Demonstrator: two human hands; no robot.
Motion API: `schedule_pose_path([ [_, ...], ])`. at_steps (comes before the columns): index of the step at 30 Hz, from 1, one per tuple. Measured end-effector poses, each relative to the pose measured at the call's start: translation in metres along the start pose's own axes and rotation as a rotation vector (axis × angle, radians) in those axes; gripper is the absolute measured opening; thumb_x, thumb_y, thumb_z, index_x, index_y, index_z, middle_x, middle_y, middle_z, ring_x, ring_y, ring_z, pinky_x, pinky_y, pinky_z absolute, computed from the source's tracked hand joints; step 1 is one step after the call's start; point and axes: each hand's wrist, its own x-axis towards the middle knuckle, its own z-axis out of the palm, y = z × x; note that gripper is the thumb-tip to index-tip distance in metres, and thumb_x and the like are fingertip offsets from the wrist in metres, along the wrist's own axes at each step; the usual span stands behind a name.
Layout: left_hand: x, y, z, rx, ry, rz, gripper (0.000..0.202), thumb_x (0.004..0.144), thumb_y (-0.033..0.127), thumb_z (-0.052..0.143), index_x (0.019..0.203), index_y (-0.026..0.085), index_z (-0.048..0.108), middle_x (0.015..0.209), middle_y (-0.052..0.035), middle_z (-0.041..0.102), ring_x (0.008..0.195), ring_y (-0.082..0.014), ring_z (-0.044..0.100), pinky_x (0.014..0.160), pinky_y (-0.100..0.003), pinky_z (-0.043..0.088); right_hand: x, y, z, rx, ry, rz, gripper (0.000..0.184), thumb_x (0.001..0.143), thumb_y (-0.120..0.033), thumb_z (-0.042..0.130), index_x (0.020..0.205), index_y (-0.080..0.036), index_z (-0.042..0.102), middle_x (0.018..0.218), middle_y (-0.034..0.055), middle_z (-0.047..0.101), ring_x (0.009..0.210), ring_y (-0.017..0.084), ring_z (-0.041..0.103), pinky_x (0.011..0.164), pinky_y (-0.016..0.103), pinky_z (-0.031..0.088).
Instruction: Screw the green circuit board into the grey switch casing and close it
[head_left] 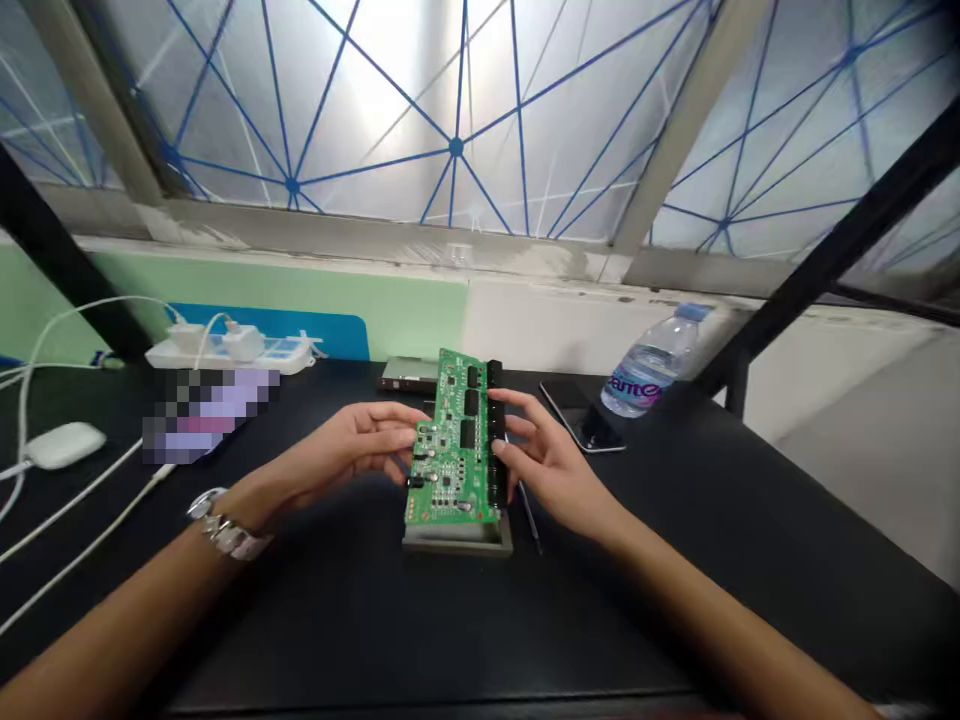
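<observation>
A green circuit board (450, 450) is held between both hands, tilted above a grey metal case (459, 545). My left hand (367, 440) pinches the board's left edge between thumb and fingers. Along the right edge runs a row of black ports (496, 478), which my right hand (544, 455) grips with thumb and fingers. Most of the case is hidden under the board; its front rim shows. Just right of the case lies a thin screwdriver-like tool (530, 520), partly covered by my right hand. Behind the board sits a flat grey box (409, 373).
A phone (592, 425) lies at the back right, near a tilted-looking water bottle (652, 362). At the left are a power strip (232, 345) with plugs, a blurred-out phone (210, 415), a white charger case (66, 445) and white cables (82, 520). Wall and windows close off the back.
</observation>
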Motion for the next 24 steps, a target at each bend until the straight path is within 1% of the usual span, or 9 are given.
schedule_pose_path([
  [2,0.001,-0.003,0.002,-0.038,0.007,0.019,0.036,0.079,0.029,0.084,0.109,0.015,0.070,0.096,-0.0056,0.074,0.080,-0.0140,0.068,0.071,-0.025,0.052,-0.001,0.000,0.003,0.011,0.004,0.007,0.048,0.096,-0.026,0.061,0.140,-0.032,0.042,0.105,0.0048,0.053,0.067,0.011,0.052,0.053,0.028,0.057],
  [4,0.001,-0.005,0.005,-0.066,0.006,0.037,0.038,0.079,0.031,0.084,0.110,0.016,0.069,0.103,-0.0069,0.073,0.089,-0.0165,0.068,0.078,-0.028,0.053,-0.003,0.001,0.006,0.027,0.003,0.006,0.050,0.096,-0.027,0.061,0.141,-0.033,0.041,0.109,0.0058,0.055,0.067,0.011,0.053,0.054,0.029,0.058],
  [7,0.001,-0.009,0.012,-0.089,-0.011,0.064,0.045,0.082,0.035,0.081,0.120,0.018,0.065,0.120,-0.0099,0.070,0.107,-0.0221,0.066,0.092,-0.034,0.051,-0.004,0.004,0.010,0.058,-0.011,-0.010,0.052,0.097,-0.027,0.059,0.143,-0.036,0.038,0.120,0.0074,0.056,0.073,0.013,0.058,0.058,0.030,0.059],
  [10,-0.001,-0.014,0.020,-0.105,-0.084,0.065,0.052,0.088,0.043,0.074,0.132,0.020,0.058,0.133,-0.0131,0.065,0.120,-0.0276,0.061,0.102,-0.042,0.046,-0.005,0.006,0.015,0.087,-0.027,-0.028,0.052,0.099,-0.027,0.057,0.145,-0.037,0.035,0.130,0.0082,0.055,0.079,0.014,0.061,0.062,0.032,0.061],
  [13,-0.003,-0.020,0.029,-0.140,-0.152,0.040,0.060,0.092,0.053,0.065,0.141,0.022,0.050,0.138,-0.0154,0.061,0.122,-0.0313,0.060,0.102,-0.047,0.046,-0.006,0.006,0.019,0.122,-0.025,-0.030,0.054,0.099,-0.027,0.057,0.146,-0.037,0.034,0.133,0.0085,0.053,0.083,0.014,0.061,0.065,0.032,0.062],
  [16,-0.006,-0.023,0.034,-0.139,-0.211,0.020,0.073,0.089,0.058,0.066,0.149,0.025,0.040,0.140,-0.0166,0.058,0.122,-0.0336,0.061,0.099,-0.049,0.048,-0.007,0.006,0.022,0.145,-0.021,-0.037,0.054,0.098,-0.026,0.058,0.145,-0.036,0.034,0.134,0.0089,0.052,0.082,0.014,0.059,0.065,0.032,0.062],
  [18,-0.007,-0.023,0.036,-0.116,-0.232,0.022,0.080,0.086,0.058,0.071,0.151,0.027,0.036,0.143,-0.0166,0.056,0.122,-0.0345,0.061,0.099,-0.048,0.048,-0.008,0.005,0.023,0.148,-0.021,-0.043,0.054,0.098,-0.025,0.058,0.145,-0.035,0.034,0.134,0.0093,0.052,0.081,0.013,0.058,0.065,0.032,0.062],
  [21,-0.007,-0.021,0.037,-0.095,-0.245,0.038,0.087,0.081,0.056,0.077,0.152,0.029,0.034,0.149,-0.0166,0.049,0.124,-0.0351,0.060,0.098,-0.047,0.049,-0.009,0.005,0.024,0.141,-0.018,-0.050,0.054,0.098,-0.024,0.058,0.145,-0.036,0.034,0.135,0.0095,0.052,0.081,0.013,0.059,0.065,0.031,0.061],
  [24,-0.005,-0.022,0.037,-0.075,-0.246,0.096,0.089,0.079,0.051,0.081,0.151,0.028,0.034,0.151,-0.0165,0.046,0.125,-0.0347,0.059,0.102,-0.049,0.048,-0.010,0.003,0.024,0.107,-0.014,-0.041,0.056,0.097,-0.024,0.059,0.147,-0.036,0.036,0.139,0.0097,0.051,0.084,0.013,0.062,0.069,0.032,0.061],
])
